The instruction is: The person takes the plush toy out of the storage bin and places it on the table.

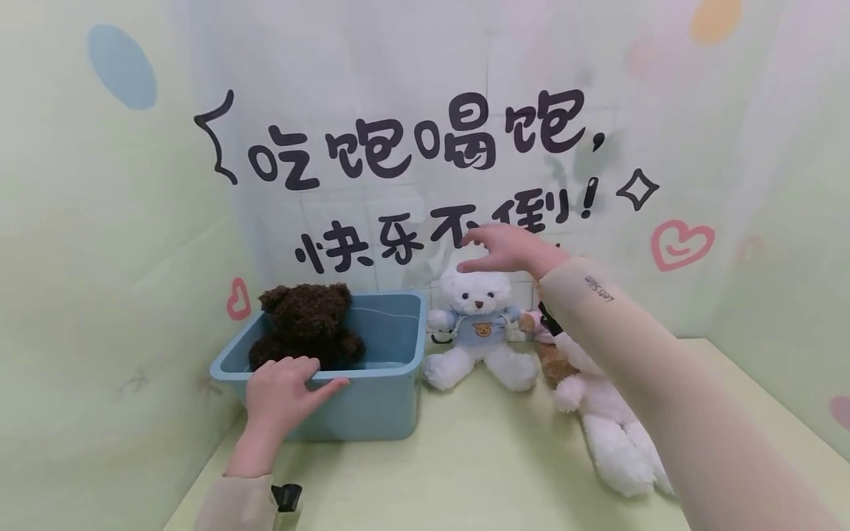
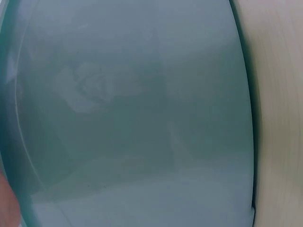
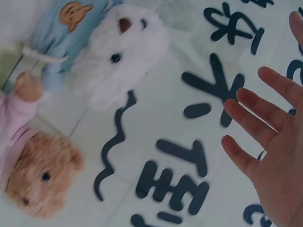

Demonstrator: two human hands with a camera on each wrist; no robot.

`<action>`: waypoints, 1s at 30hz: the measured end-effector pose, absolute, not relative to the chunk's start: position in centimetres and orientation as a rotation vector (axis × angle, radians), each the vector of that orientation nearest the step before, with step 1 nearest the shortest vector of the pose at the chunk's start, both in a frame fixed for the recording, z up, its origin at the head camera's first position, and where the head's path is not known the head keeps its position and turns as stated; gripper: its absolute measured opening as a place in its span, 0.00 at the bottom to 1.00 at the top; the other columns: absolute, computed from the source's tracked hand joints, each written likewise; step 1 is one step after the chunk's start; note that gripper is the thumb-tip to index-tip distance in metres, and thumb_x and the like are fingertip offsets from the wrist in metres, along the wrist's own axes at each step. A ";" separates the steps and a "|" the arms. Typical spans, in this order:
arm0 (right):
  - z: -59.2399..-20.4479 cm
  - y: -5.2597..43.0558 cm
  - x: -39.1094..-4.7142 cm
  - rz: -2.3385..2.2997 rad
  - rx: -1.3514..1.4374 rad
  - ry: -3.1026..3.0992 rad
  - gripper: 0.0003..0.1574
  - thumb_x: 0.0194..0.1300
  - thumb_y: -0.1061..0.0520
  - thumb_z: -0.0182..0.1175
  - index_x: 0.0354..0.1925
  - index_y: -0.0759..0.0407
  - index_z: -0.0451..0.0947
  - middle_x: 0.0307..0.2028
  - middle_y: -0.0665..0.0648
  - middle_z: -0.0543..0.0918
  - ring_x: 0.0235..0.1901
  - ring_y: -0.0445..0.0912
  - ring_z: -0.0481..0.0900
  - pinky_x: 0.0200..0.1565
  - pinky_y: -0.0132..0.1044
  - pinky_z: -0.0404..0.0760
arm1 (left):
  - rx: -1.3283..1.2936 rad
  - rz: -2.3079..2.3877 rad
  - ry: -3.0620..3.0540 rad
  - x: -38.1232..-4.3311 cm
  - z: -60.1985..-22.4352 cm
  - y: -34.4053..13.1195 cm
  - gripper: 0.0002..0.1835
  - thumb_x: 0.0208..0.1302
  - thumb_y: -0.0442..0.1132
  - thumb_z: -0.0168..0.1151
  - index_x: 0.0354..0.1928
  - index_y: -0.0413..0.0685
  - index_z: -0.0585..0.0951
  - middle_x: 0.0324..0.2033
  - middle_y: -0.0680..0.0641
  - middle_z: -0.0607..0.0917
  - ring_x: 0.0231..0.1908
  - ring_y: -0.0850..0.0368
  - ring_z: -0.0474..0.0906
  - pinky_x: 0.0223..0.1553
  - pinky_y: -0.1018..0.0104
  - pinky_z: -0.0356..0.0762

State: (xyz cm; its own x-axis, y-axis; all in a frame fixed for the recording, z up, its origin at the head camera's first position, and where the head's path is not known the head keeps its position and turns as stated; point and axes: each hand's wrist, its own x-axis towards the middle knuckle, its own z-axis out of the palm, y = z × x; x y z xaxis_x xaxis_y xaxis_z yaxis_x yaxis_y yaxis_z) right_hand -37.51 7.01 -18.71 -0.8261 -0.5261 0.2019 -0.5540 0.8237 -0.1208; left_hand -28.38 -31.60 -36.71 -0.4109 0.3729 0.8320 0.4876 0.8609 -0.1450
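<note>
My left hand [image 1: 274, 398] grips the near rim of a blue plastic bin [image 1: 378, 407], fingers over the edge and thumb along the front. A dark brown teddy bear [image 1: 308, 321] sits inside, toward the left. In the left wrist view the bin's wall [image 2: 142, 118] fills most of the picture. My right hand [image 1: 505, 249] hovers above the head of a white teddy bear [image 1: 477, 295] in a blue top, which sits right of the bin. Spread and empty fingers of the right hand [image 3: 281, 137] show in the right wrist view, apart from the bear [image 3: 128, 56].
Right of the white bear, a tan teddy bear [image 3: 47, 175] in pink is mostly hidden by my right arm in the head view. A white plush toy [image 1: 620, 450] lies in front of it. Behind the pale table [image 1: 465, 472] stands a wall [image 1: 398, 66] with black lettering.
</note>
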 end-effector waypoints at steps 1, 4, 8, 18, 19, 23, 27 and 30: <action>-18.6 6.1 -37.7 0.251 0.857 -2.838 0.36 0.63 0.35 0.59 0.61 0.54 0.73 0.58 0.58 0.76 0.57 0.54 0.73 0.58 0.49 0.69 | -0.626 -0.146 -2.049 -28.4 -36.8 -31.7 0.34 0.54 0.77 0.51 0.15 0.59 0.56 0.14 0.62 0.49 0.14 0.65 0.43 0.18 0.67 0.43; -18.2 3.5 -38.2 0.222 0.913 -2.802 0.34 0.66 0.37 0.57 0.61 0.55 0.73 0.57 0.57 0.77 0.57 0.52 0.74 0.57 0.46 0.69 | -0.626 -0.142 -2.044 -28.4 -36.9 -31.9 0.34 0.53 0.77 0.52 0.15 0.59 0.56 0.14 0.61 0.50 0.14 0.64 0.44 0.18 0.68 0.43; -17.9 0.1 -38.9 0.224 0.999 -2.747 0.33 0.66 0.37 0.57 0.60 0.55 0.74 0.57 0.55 0.77 0.55 0.49 0.75 0.56 0.44 0.70 | -0.618 -0.142 -2.003 -28.4 -37.0 -32.1 0.34 0.53 0.78 0.50 0.15 0.59 0.56 0.15 0.62 0.47 0.15 0.65 0.42 0.18 0.68 0.42; -19.1 -7.0 -40.2 0.244 1.193 -2.658 0.29 0.69 0.39 0.56 0.59 0.56 0.75 0.55 0.54 0.79 0.54 0.46 0.76 0.56 0.40 0.72 | -0.623 -0.127 -2.002 -28.1 -37.1 -31.9 0.34 0.54 0.77 0.51 0.14 0.58 0.55 0.16 0.62 0.46 0.15 0.66 0.41 0.18 0.69 0.42; -19.3 -7.7 -40.3 0.247 1.208 -2.644 0.29 0.69 0.39 0.55 0.58 0.55 0.76 0.55 0.54 0.79 0.53 0.46 0.76 0.55 0.40 0.72 | -0.620 -0.125 -2.006 -28.1 -37.1 -31.9 0.34 0.54 0.77 0.51 0.14 0.58 0.56 0.15 0.62 0.47 0.15 0.66 0.42 0.19 0.69 0.42; -20.0 -10.0 -40.4 0.272 1.221 -2.565 0.23 0.68 0.40 0.57 0.52 0.53 0.80 0.46 0.51 0.82 0.44 0.44 0.78 0.48 0.38 0.75 | -0.613 -0.115 -2.024 -28.2 -36.9 -31.9 0.34 0.56 0.78 0.47 0.13 0.58 0.57 0.14 0.61 0.49 0.14 0.64 0.46 0.18 0.69 0.44; -20.6 -12.2 -40.5 0.293 1.227 -2.456 0.18 0.69 0.41 0.57 0.45 0.51 0.82 0.39 0.50 0.82 0.35 0.41 0.77 0.40 0.33 0.76 | -0.607 -0.103 -2.028 -28.2 -36.6 -32.0 0.35 0.58 0.78 0.42 0.13 0.58 0.59 0.13 0.60 0.51 0.14 0.64 0.47 0.18 0.69 0.45; -21.5 -13.8 -40.8 0.279 1.272 -2.345 0.18 0.69 0.43 0.56 0.43 0.53 0.83 0.37 0.51 0.82 0.33 0.41 0.76 0.39 0.31 0.75 | -0.609 -0.096 -2.017 -28.1 -36.6 -32.1 0.34 0.58 0.78 0.43 0.13 0.58 0.60 0.13 0.60 0.52 0.14 0.65 0.46 0.18 0.70 0.45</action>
